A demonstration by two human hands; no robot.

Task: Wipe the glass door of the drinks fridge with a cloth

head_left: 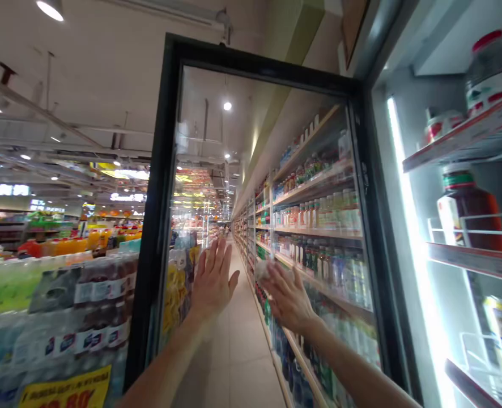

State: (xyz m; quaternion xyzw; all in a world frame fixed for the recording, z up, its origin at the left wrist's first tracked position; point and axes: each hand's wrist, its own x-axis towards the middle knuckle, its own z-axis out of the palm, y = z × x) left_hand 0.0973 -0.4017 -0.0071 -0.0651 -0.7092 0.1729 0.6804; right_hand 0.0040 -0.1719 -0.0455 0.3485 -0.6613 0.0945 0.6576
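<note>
A black-framed glass cooler door stands swung open in front of me. My left hand lies flat against the inside of the glass, fingers stretched upward. My right hand presses a pale cloth onto the glass just to the right of it, fingers spread over the cloth. Through the pane I see the shop aisle and shelves of bottles.
The lit cooler interior is at the right, with dark juice bottles and jars on wire-fronted shelves. Stacked packs of drink bottles with a yellow price sign stand at the left. A long tiled aisle runs ahead.
</note>
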